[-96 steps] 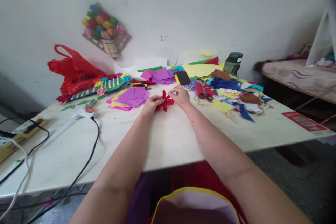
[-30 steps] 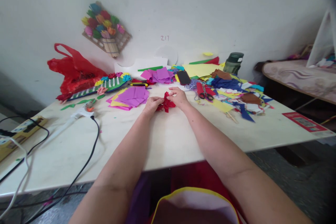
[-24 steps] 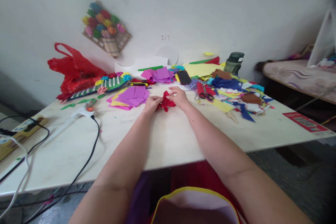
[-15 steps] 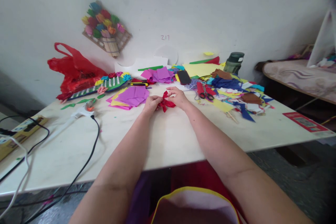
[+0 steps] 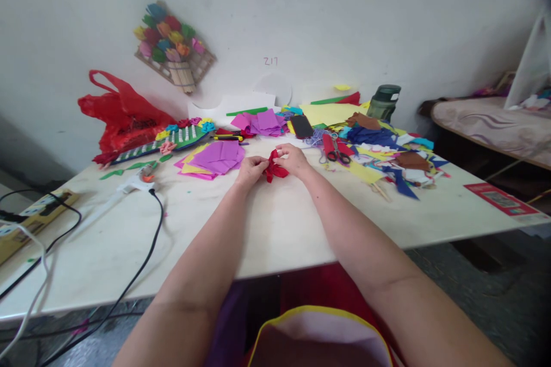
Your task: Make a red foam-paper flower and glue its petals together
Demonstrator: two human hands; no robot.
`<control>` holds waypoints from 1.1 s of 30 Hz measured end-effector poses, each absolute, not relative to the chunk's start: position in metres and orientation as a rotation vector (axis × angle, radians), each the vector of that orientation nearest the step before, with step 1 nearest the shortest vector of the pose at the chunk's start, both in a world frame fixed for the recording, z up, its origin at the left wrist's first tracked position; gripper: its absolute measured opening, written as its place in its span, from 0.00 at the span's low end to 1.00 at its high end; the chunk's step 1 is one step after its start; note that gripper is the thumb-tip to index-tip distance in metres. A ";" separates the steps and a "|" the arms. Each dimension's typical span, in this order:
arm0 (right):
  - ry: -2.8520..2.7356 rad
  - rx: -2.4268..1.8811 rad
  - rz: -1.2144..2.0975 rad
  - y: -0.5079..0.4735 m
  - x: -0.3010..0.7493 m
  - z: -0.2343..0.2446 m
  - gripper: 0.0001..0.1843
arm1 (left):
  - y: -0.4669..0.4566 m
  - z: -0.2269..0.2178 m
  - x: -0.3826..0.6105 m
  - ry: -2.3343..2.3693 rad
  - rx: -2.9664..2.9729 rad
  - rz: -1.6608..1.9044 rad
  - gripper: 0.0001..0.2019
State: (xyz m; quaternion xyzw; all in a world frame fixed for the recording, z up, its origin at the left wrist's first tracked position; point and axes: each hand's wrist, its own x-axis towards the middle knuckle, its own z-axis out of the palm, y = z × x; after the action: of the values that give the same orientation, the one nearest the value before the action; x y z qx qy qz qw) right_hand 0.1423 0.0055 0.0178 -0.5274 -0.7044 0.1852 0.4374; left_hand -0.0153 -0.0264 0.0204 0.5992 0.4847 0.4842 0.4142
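Note:
Between my hands is a red crepe-paper flower with pointed petals, held just over the table. My left hand pinches its left side with thumb and fingers closed. On the other side my right hand grips the upper right petals between thumb and fingertips. Parts of the flower are hidden behind the fingers. Left of my left hand lies a stack of purple paper squares over yellow and pink ones. Scissors with dark handles rest to the right of my right hand.
A glue gun with a black cord lies left, near a yellow power strip. Behind stand a red plastic bag and a green board with small flowers. A phone, paper scraps and a dark bottle are at right.
My left hand has shifted slightly right, closer to my right hand. The red flower has turned a little between the fingers; both hands keep hold of it.

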 end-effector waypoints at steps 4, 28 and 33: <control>-1.740 -1.261 0.480 0.009 0.143 0.014 0.08 | -0.028 0.023 -0.015 1.246 1.488 1.208 0.05; -1.973 -1.188 0.381 0.004 0.148 0.019 0.02 | -0.025 0.022 -0.015 1.334 1.631 1.163 0.08; -1.978 -1.192 0.345 0.004 0.146 0.017 0.04 | -0.023 0.019 -0.015 1.358 1.662 1.161 0.08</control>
State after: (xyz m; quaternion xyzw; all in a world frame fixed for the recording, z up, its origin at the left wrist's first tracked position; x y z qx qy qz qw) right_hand 0.1459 0.0043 0.0169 -0.4696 -0.7792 0.1357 0.3922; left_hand -0.0154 -0.0227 0.0190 0.6396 0.5226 0.4467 0.3437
